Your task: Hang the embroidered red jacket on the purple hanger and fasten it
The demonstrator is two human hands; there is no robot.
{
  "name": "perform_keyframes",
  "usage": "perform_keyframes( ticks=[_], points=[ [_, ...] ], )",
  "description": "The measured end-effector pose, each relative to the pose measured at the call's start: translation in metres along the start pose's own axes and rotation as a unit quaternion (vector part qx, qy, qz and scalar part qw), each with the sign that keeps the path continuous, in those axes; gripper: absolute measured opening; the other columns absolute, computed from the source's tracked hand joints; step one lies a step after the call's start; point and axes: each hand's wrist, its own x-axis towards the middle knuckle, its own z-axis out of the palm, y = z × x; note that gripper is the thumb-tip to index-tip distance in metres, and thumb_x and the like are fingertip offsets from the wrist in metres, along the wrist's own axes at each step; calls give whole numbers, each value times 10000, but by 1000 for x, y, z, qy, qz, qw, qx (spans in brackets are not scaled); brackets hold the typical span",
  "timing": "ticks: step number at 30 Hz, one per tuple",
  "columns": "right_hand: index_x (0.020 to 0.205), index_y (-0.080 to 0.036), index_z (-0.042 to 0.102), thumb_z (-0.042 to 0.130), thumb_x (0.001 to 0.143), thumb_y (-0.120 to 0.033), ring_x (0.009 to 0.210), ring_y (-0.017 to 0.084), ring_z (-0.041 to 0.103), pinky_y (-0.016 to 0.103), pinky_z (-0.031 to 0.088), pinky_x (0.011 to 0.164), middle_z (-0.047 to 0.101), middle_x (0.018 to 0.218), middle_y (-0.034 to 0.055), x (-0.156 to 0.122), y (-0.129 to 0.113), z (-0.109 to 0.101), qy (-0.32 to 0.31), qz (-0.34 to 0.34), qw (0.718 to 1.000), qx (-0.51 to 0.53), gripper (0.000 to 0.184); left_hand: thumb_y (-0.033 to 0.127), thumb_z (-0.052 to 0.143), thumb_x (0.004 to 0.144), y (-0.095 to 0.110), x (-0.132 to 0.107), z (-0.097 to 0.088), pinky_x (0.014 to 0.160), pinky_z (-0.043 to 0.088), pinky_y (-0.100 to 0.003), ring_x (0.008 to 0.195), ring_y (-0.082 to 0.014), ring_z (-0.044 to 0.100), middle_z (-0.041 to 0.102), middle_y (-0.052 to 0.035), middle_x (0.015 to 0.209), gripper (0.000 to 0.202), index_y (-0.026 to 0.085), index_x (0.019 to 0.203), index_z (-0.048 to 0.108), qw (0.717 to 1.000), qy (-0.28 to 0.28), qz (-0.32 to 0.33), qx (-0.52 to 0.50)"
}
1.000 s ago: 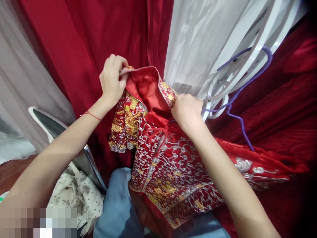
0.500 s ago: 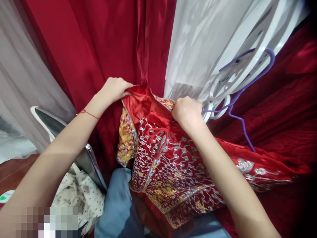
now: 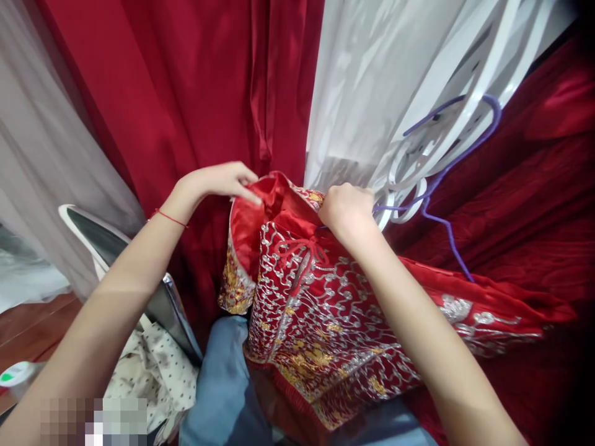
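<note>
Embroidered jacket (image 3: 320, 310) collar-up, apparently hanging lengthwise, both hands gripping collar

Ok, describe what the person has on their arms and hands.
Both arms are bare, with no sleeves in view, and neither hand wears a glove. The left hand has a thin red string bracelet round the wrist. The right hand and its wrist show no ring, watch or band.

Left hand (image 3: 218, 183) lower on jacket collar (image 3: 260, 192)
</note>
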Motion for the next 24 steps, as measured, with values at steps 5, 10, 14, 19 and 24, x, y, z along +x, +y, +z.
perform_keyframes(
  ticks=[5, 10, 14, 19, 24],
  points=[
    [1078, -113, 763, 560, 871, -154, 1030, 328, 707, 378, 477, 832, 749, 1041, 228, -1, 0, 0, 0, -12, 1000, -3, 292, 352, 731, 693, -6, -2, 4, 643, 426, -291, 688, -217, 639, 593, -22, 558, 163, 208, 661, 662, 982, 45, -76, 168],
    [1090, -84, 752, 559, 874, -157, 1053, 331, 701, 370, 478, 833, 738, 1081, 245, -2, 0, -3, 12, 14, 1000, 6, 299, 156, 447, 856, 23, -9, -3, 832, 436, -346, 1006, -205, 598, 678, -48, 938, 273, 232, 1026, 646, 934, 318, 24, 159],
    [1069, -92, 758, 569, 868, -165, 1039, 333, 707, 367, 486, 817, 742, 1071, 243, -3, 0, -3, 11, 11, 1000, 6, 286, 158, 487, 786, 29, -9, -2, 787, 447, -362, 878, -204, 605, 669, -57, 909, 242, 207, 955, 653, 949, 279, 84, 122],
    [1079, -86, 759, 549, 856, -126, 1030, 341, 713, 389, 496, 828, 744, 1055, 249, -4, 0, -3, 20, 3, 1000, 9, 309, 290, 615, 754, 22, -12, -9, 732, 487, -322, 761, -185, 630, 698, -42, 778, 163, 160, 815, 694, 991, 90, -15, -100],
    [1078, -104, 758, 569, 871, -160, 1018, 336, 713, 384, 499, 819, 750, 1034, 239, -5, -2, -4, 13, 1, 1000, 10, 286, 399, 825, 564, 35, -22, -12, 710, 504, -334, 695, -207, 648, 718, -61, 691, 298, 145, 697, 742, 921, -343, -82, -164]
  ],
)
